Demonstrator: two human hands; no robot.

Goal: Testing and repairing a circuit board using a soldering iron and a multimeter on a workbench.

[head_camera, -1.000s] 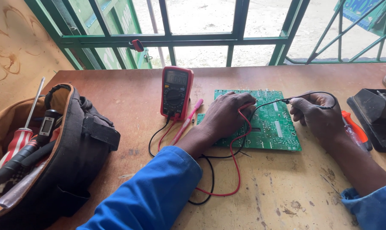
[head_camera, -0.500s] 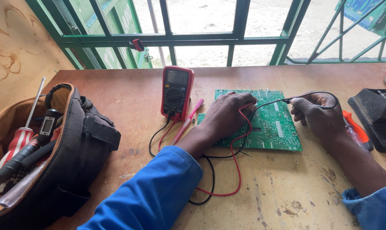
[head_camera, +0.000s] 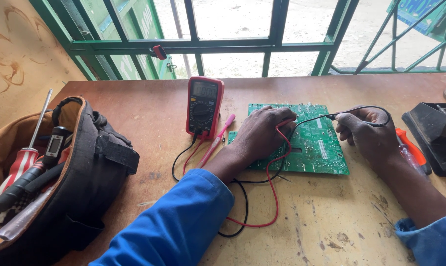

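A green circuit board (head_camera: 317, 148) lies flat on the wooden table (head_camera: 331, 221). My left hand (head_camera: 262, 133) rests on the board's left part, closed on the red probe lead (head_camera: 272, 197). My right hand (head_camera: 368, 135) hovers at the board's right edge, gripping the black probe (head_camera: 326, 118), whose lead loops over the hand. Both leads run to a red multimeter (head_camera: 203, 106) lying just left of the board. A pink pen-like tool (head_camera: 217, 140) lies beside the meter.
An open black and tan tool bag (head_camera: 80, 172) with screwdrivers (head_camera: 23, 157) fills the left side. A black device (head_camera: 437, 135) and an orange-handled tool (head_camera: 412, 152) lie at the right edge. A green window frame (head_camera: 233, 47) runs behind the table.
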